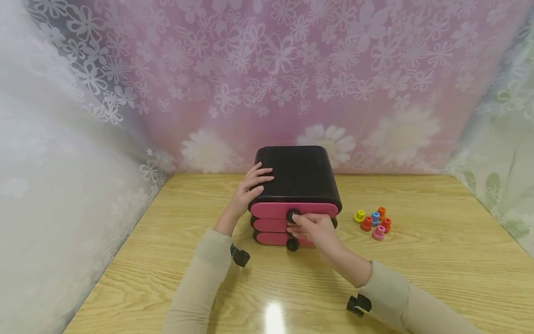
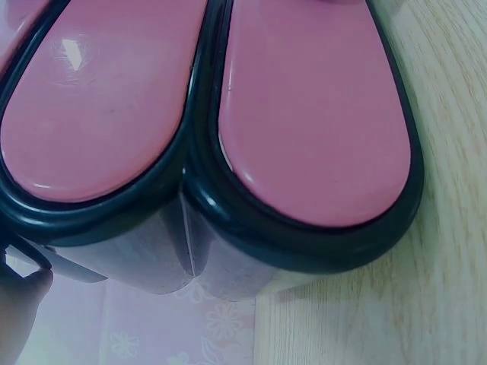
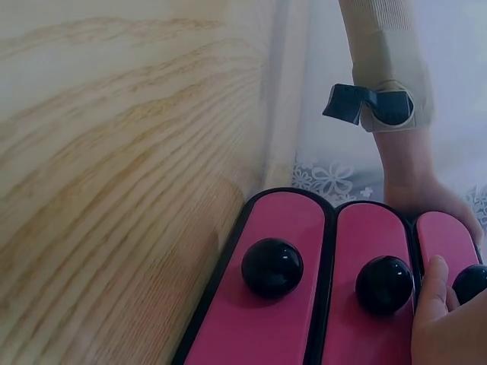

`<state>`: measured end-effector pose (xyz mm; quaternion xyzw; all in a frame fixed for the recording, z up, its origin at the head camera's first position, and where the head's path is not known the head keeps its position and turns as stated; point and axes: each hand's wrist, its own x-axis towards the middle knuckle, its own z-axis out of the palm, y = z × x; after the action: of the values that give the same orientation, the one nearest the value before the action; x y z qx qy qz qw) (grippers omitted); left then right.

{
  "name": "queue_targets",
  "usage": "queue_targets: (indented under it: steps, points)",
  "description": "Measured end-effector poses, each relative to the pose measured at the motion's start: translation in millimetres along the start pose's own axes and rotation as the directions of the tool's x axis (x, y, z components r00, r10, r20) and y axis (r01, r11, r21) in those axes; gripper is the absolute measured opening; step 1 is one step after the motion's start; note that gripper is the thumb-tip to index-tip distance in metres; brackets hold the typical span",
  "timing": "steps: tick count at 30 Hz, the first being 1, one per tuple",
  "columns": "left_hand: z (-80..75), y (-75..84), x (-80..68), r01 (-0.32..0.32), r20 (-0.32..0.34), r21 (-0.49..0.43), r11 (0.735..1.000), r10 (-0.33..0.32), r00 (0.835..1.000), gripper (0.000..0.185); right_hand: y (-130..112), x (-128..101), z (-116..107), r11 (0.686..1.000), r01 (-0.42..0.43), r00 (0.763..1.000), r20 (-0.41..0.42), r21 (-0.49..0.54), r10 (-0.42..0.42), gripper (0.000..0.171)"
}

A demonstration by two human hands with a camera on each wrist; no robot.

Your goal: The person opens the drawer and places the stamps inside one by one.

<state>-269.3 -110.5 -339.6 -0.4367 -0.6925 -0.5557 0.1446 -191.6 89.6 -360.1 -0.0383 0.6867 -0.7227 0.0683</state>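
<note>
A small black chest (image 1: 298, 174) with three pink drawers stands mid-table. My left hand (image 1: 252, 185) rests on its top left corner with the fingers laid fairly straight. My right hand (image 1: 298, 221) is at the front and pinches the black knob (image 1: 291, 215) of the top drawer (image 1: 271, 209). The middle drawer (image 1: 267, 225) and the bottom drawer (image 1: 269, 238) sit flush, and the bottom knob (image 1: 292, 245) is free. In the right wrist view all three knobs show, with my fingers (image 3: 430, 296) beside the top knob (image 3: 473, 283). The left wrist view shows two pink drawer fronts (image 2: 312, 114) close up.
A cluster of small coloured pegs (image 1: 373, 220) in yellow, orange, blue, red and pink lies on the wooden table (image 1: 438, 260) right of the chest. Flowered curtains close in the back and both sides.
</note>
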Motion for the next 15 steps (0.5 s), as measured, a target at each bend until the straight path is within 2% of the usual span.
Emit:
queue_targets:
  steps: [9, 15]
  points:
    - [-0.3, -2.7, -0.4, -0.014, 0.002, -0.009, 1.0, 0.014, 1.0, 0.034, 1.9, 4.4, 0.8, 1.0, -0.008, 1.0, -0.026, 0.006, 0.008, 0.031]
    - [-1.1, -4.2, 0.8, -0.033, 0.007, -0.009, 0.999, 0.033, 0.999, 0.037, 1.1, 5.5, 0.4, 1.0, -0.01, 1.0, -0.014, 0.017, 0.01, 0.032]
